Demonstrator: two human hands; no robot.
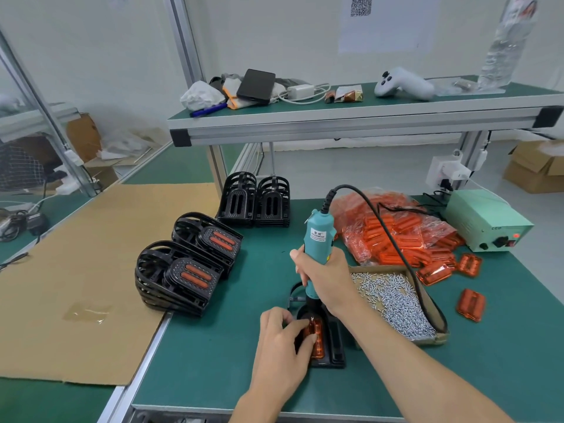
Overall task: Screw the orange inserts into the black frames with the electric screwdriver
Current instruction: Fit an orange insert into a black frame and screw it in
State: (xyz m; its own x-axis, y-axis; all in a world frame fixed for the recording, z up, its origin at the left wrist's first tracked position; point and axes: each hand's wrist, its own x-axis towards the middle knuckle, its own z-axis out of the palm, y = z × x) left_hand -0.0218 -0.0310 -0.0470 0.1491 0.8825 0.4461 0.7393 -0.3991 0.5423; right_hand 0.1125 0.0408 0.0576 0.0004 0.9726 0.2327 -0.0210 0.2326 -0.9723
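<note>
- Gripping the teal electric screwdriver (317, 239) upright in the right hand (325, 279), fingers curled round its barrel, bit down on the top end of the orange insert (316, 334).
- Pressing that insert into the black frame (334, 346) with the left hand (282, 340), fingers bent over the insert's left side, thumb tip on its face.
- Sitting near the front edge of the green counter (213, 361), frame at roughly 6 o'clock of the view, a strip of bare mat between it and the aluminium lip.
- Lying at 3 o'clock of the frame, just beside the right forearm: open box of screws (393, 303).
- Heaped at 1 o'clock: clear bag of orange inserts (393, 230), loose ones spilled toward the right edge.
- Trailing from the screwdriver's top over bag and screw box: black cable (384, 227).
- Stacked at 10 o'clock, overhanging the cardboard sheet (76, 270): finished frames (180, 276); farther back at 11 o'clock, bare frames (254, 199).
- Standing at the far right corner: pale green power unit (485, 221).
- Overhanging the back of the counter: cluttered shelf (335, 114).
</note>
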